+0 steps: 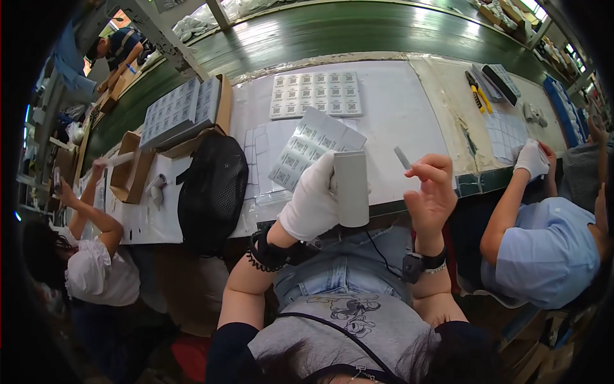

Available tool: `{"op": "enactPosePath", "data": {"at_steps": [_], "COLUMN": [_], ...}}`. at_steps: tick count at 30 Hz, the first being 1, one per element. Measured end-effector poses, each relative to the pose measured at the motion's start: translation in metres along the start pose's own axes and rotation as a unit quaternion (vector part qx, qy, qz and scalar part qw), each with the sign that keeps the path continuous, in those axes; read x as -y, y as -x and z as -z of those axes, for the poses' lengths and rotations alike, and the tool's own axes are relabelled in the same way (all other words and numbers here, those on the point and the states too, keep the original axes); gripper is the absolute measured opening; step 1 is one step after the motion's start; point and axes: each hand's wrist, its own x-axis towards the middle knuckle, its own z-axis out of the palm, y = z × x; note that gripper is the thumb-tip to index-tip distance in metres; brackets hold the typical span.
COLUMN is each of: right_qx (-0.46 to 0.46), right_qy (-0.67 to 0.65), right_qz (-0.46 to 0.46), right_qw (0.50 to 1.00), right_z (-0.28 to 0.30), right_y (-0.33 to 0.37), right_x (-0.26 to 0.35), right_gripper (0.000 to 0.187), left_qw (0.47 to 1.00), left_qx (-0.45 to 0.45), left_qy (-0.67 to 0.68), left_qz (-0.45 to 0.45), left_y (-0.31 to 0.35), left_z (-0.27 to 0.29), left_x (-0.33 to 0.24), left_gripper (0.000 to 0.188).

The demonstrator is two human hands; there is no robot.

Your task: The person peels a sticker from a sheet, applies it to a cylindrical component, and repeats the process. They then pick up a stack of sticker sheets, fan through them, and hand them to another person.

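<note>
My left hand, in a white glove, is closed around a pale grey oblong block, held upright above the table's front edge. Behind that hand a silvery sheet of stickers with square codes lies tilted; whether my fingers also grip it is hidden. To the right, my bare right hand pinches a small grey sticker between thumb and forefinger, apart from the block. Farther back on the table rests a stack of similar sticker sheets.
Left of me are a black mesh bag, a cardboard box of sticker sheets and an open carton. Yellow-handled pliers lie right. A green conveyor belt runs behind. Co-workers sit at left and right.
</note>
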Motion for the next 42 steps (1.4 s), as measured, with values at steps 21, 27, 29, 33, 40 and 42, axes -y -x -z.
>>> {"op": "enactPosePath", "data": {"at_steps": [21, 27, 29, 33, 40, 42], "right_qx": [-0.030, -0.023, -0.020, -0.016, -0.008, -0.006], "right_qy": [-0.264, -0.253, -0.255, -0.259, -0.258, -0.258], "right_qz": [-0.303, -0.298, -0.294, -0.292, -0.300, -0.298], "right_qw": [0.915, 0.920, 0.921, 0.920, 0.918, 0.919], "right_z": [-0.034, -0.035, -0.035, -0.035, -0.034, -0.033], "right_y": [-0.014, -0.013, -0.014, -0.017, -0.018, -0.018], "right_x": [0.042, 0.034, 0.034, 0.034, 0.034, 0.033], "right_gripper": [0.021, 0.025, 0.025, 0.025, 0.027, 0.027], "left_qw": [0.998, 0.997, 0.998, 0.997, 0.993, 0.992], "left_qx": [-0.040, -0.051, -0.054, -0.061, -0.061, -0.064], "left_qy": [0.025, 0.026, 0.015, 0.011, 0.047, 0.058], "left_qz": [0.038, 0.044, 0.038, 0.045, 0.095, 0.092], "left_y": [0.014, 0.016, 0.015, 0.014, 0.014, 0.014], "left_z": [-0.010, -0.011, -0.011, -0.011, -0.013, -0.013], "left_x": [0.021, 0.027, 0.025, 0.022, 0.022, 0.022], "left_gripper": [0.042, 0.047, 0.046, 0.046, 0.045, 0.044]}}
